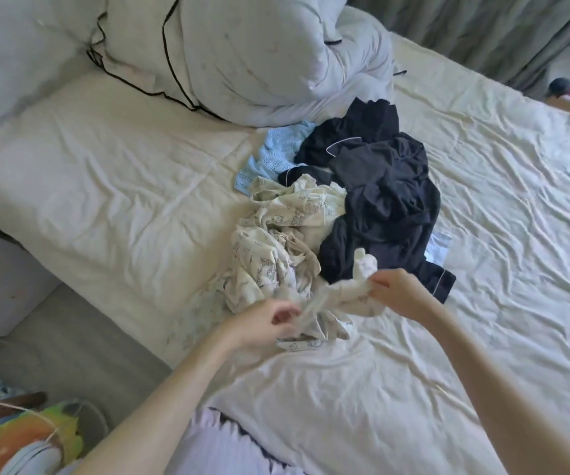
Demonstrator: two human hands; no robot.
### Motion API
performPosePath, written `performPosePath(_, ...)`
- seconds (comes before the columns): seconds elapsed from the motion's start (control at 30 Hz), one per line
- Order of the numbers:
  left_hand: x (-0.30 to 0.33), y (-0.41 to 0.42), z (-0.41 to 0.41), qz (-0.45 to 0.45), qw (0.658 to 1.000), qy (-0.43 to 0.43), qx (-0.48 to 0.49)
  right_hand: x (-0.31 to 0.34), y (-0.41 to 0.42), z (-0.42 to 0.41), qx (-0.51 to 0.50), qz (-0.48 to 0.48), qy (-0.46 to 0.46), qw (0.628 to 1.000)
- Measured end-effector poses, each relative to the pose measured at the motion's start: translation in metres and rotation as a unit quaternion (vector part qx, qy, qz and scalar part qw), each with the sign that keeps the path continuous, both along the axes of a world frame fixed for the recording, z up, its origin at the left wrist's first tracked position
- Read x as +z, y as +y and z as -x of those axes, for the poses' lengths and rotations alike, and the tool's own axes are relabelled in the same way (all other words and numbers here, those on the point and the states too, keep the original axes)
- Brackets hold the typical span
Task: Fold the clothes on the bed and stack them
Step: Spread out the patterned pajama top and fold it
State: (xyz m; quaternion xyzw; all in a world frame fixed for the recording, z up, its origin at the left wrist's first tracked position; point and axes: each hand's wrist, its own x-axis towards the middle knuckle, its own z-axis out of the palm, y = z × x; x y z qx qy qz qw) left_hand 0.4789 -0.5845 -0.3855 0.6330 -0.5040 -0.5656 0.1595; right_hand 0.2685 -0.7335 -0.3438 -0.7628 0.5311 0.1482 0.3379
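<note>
- Cream printed garment (276,234): crumpled cotton-like cloth with small grey motifs, lying at the near-left part of the clothes heap on the bed; its near end is lifted off the sheet and stretched between both hands.
- Left hand (263,323): fingers curled, pinching a twisted strip of the cream printed garment at its near edge, just above the sheet.
- Right hand (398,294): fingers curled round a bunched fold of the same garment, at the near edge of the dark clothing.
- Navy pyjama pieces (379,200): dark fabric with thin white piping, piled loosely to the right of the cream garment and overlapping it; one piped hem lies just beyond the right hand.
- Light blue knitted item (269,159): openwork pattern, at the far-left edge of the heap, partly under the navy cloth.
- White slip of cloth or paper (439,250): shows from under the right side of the navy pile; which it is cannot be told.
- Bed sheet (122,186): pale cream, wrinkled, carrying the whole heap near the middle.
- Duvet (242,56): pale grey with black piping, bunched at the head of the bed.
- Curtain (482,29): grey-green, behind the far side.
</note>
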Motion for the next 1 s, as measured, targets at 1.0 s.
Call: performPosePath(1.0, -0.140, 0.012, -0.059, 0.165, 0.881, -0.398, 0.194, -0.184, 0.008, -0.093, 0.020, 0.131, -0.122, 0.984)
